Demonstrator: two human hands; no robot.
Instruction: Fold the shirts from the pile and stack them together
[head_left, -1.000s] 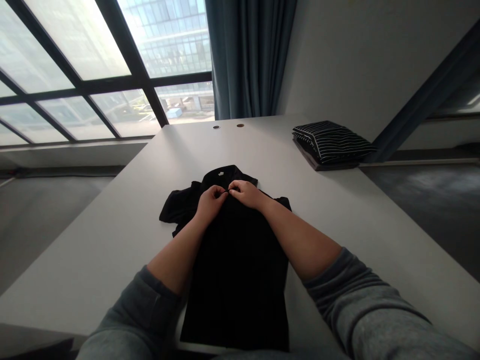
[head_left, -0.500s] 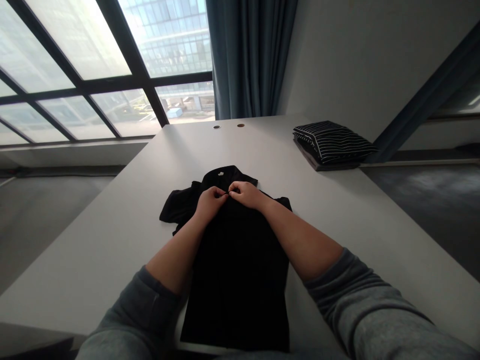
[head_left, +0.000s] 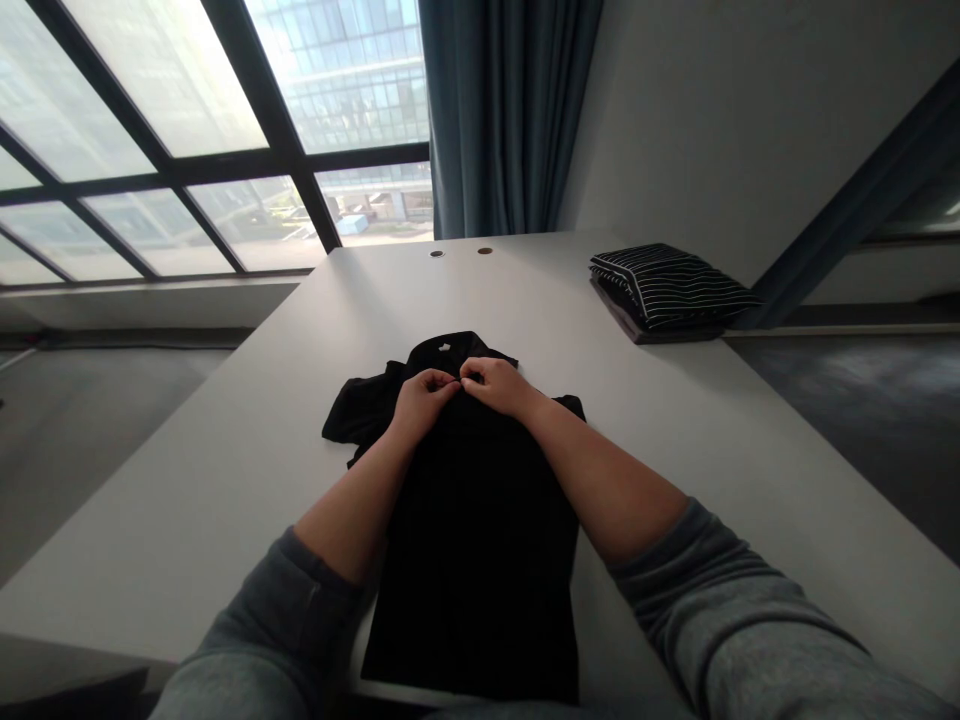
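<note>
A black short-sleeved shirt (head_left: 480, 560) lies spread on the white table, its collar pointing away from me and a small pale label showing inside the neck. Just below the collar, my left hand (head_left: 424, 402) pinches the front of the shirt between thumb and fingers. My right hand (head_left: 491, 384) pinches the cloth right beside it, the fingertips of both hands almost touching. What exactly sits between the fingertips is too small and dark to make out. My forearms cover parts of the shirt's sides.
A folded stack with a black-and-white striped cloth (head_left: 671, 285) on top rests at the right edge of the white table (head_left: 247, 470). Two round cable holes are near the table's far edge. Behind are a blue curtain (head_left: 506, 120) and a large window (head_left: 367, 90).
Both hands stay at the shirt's neck opening, with only slight finger movement. The whole view has shifted a little.
</note>
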